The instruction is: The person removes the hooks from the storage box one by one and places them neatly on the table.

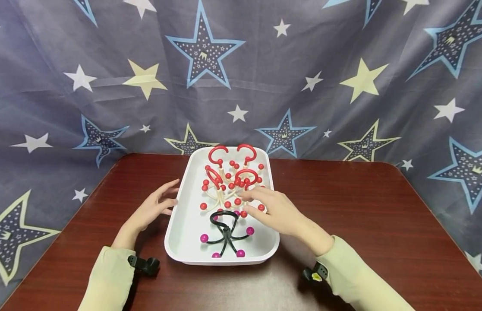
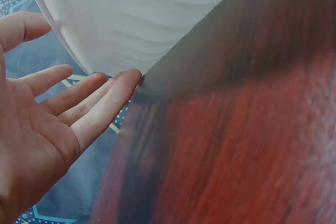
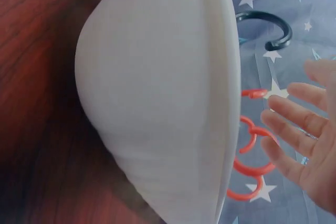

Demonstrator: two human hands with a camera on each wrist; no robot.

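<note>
A white tray (image 1: 188,242) holds several hook-topped pieces with ball-tipped arms. The nearest, a black hooked piece (image 1: 226,233) with magenta balls, lies at the tray's near end. Behind it stand several red-hooked pieces (image 1: 246,172) with cream stems and red balls. My left hand (image 1: 149,209) is at the tray's left side, thumb near the rim; the left wrist view shows its fingers (image 2: 107,103) extended by the outer wall. Over the right rim reaches my right hand (image 1: 279,211), fingers loosely spread near the red-hooked pieces. The right wrist view shows nothing in its grasp.
The tray stands on a dark red-brown wooden table (image 1: 361,224). Behind the table hangs a grey-blue cloth (image 1: 256,52) printed with stars. Both wrists wear black straps, the left one with a camera (image 1: 149,266).
</note>
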